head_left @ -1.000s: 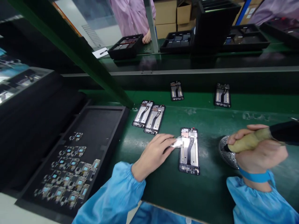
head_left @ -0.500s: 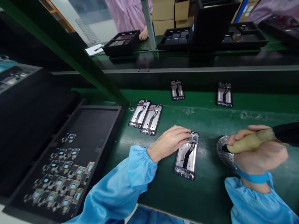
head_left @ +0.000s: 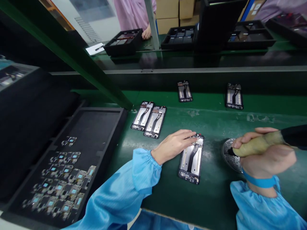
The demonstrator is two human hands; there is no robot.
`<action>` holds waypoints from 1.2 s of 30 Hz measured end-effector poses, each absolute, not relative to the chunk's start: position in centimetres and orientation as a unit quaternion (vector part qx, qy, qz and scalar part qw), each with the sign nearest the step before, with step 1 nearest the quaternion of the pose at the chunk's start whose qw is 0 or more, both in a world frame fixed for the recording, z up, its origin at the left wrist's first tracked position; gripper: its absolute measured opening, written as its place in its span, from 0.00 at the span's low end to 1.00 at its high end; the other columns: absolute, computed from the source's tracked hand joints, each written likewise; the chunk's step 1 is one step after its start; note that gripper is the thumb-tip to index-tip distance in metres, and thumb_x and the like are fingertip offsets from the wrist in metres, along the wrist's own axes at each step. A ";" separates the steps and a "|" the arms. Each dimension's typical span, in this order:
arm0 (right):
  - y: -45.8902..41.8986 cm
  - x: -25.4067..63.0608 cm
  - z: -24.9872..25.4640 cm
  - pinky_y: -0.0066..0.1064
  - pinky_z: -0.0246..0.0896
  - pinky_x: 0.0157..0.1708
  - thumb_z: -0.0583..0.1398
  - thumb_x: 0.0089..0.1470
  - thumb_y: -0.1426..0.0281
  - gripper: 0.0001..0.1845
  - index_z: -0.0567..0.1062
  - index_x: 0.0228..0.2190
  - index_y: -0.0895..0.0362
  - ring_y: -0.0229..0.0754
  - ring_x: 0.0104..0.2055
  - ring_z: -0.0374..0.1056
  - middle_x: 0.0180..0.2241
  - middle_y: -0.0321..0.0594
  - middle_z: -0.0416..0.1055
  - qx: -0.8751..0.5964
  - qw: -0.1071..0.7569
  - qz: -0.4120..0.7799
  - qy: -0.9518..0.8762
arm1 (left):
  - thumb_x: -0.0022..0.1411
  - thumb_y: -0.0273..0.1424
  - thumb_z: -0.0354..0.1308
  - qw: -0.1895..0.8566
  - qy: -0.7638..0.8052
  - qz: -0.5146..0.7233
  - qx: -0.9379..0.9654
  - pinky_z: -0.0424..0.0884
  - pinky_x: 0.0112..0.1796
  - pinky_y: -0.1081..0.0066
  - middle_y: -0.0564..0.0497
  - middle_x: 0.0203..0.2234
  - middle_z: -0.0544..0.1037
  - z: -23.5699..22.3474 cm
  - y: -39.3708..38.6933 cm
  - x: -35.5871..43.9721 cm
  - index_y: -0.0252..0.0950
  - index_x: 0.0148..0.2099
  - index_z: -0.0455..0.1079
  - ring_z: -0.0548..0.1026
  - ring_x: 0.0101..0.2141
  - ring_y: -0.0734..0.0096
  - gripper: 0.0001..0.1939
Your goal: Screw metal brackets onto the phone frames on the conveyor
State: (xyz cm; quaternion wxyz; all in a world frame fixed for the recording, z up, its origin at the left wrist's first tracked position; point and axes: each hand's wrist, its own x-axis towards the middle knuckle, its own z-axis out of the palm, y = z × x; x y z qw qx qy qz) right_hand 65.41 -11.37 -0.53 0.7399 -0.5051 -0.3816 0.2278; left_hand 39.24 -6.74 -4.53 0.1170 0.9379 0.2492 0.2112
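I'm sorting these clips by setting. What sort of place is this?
Most likely a phone assembly line: open phone frames lie on a green belt, a black tray holds small camera modules, and the right hand grips a power screwdriver.

Two phone frames (head_left: 148, 119) beside a black tray (head_left: 105, 112).

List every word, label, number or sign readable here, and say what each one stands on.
None can be read.
White paper slip on the far bench: dark marks, too blurred to read.
Phone frame under the left hand: no legible print.
Small parts in the black tray: too small and blurred to read.
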 end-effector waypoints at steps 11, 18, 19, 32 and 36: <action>-11.4 65.0 0.2 0.40 0.62 0.13 0.63 0.47 0.46 0.25 0.72 0.34 0.54 0.46 0.15 0.63 0.18 0.34 0.68 -0.524 0.740 0.236 -0.349 | 0.80 0.31 0.53 0.125 0.266 0.201 0.935 0.78 0.61 0.59 0.44 0.62 0.76 -4.8 -6.4 39.4 0.37 0.63 0.74 0.72 0.64 0.61 0.15; -11.3 65.2 -0.2 0.39 0.61 0.13 0.62 0.49 0.44 0.27 0.72 0.34 0.55 0.46 0.14 0.63 0.18 0.35 0.68 -0.499 0.747 0.235 -0.370 | 0.80 0.34 0.54 0.115 0.303 0.202 0.924 0.77 0.61 0.55 0.43 0.62 0.75 -3.8 -7.2 39.4 0.38 0.60 0.76 0.73 0.61 0.58 0.15; -11.3 65.1 -0.3 0.39 0.61 0.13 0.62 0.50 0.43 0.27 0.72 0.35 0.55 0.46 0.14 0.62 0.18 0.35 0.68 -0.499 0.747 0.228 -0.375 | 0.79 0.34 0.54 0.110 0.307 0.200 0.924 0.77 0.61 0.55 0.44 0.62 0.75 -3.6 -7.2 39.3 0.38 0.60 0.76 0.73 0.61 0.57 0.15; -11.5 64.2 -1.3 0.34 0.62 0.15 0.64 0.51 0.35 0.33 0.75 0.36 0.53 0.42 0.17 0.64 0.22 0.34 0.69 -0.423 0.769 0.253 -0.406 | 0.79 0.33 0.55 0.109 0.241 0.173 0.949 0.79 0.54 0.57 0.41 0.60 0.76 -4.0 -11.5 43.4 0.35 0.58 0.74 0.76 0.56 0.56 0.12; -11.6 64.4 -1.0 0.35 0.62 0.16 0.63 0.54 0.36 0.32 0.76 0.37 0.54 0.42 0.17 0.64 0.22 0.34 0.69 -0.420 0.769 0.251 -0.413 | 0.78 0.31 0.56 0.120 0.245 0.166 0.948 0.75 0.55 0.56 0.44 0.63 0.74 -3.8 -11.7 43.5 0.40 0.61 0.73 0.73 0.59 0.55 0.13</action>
